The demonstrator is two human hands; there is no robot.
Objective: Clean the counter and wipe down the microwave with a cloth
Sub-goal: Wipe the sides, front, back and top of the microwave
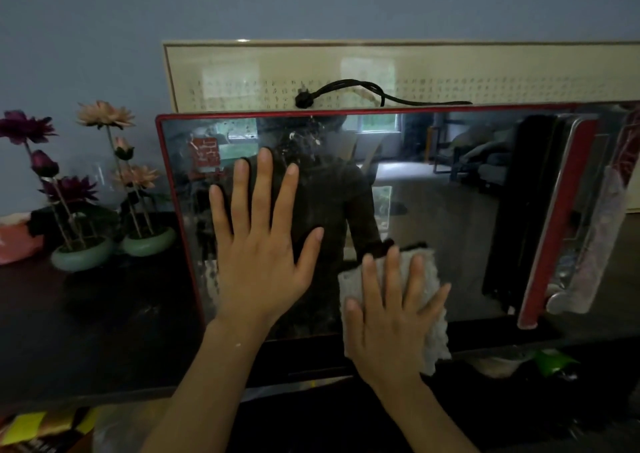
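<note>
The microwave fills the middle of the head view, with a red frame and a mirrored glass door that looks smeared on its left side. My left hand lies flat on the left half of the door, fingers straight and spread. My right hand presses a pale grey cloth against the door's lower middle, fingers straight on top of it. The cloth's lower edge hangs past the door's bottom edge. The dark counter runs under the microwave.
Two green bowls of artificial flowers stand on the counter left of the microwave, with a pink item at the far left. A black cord lies on top of the microwave. A framed scroll leans behind it.
</note>
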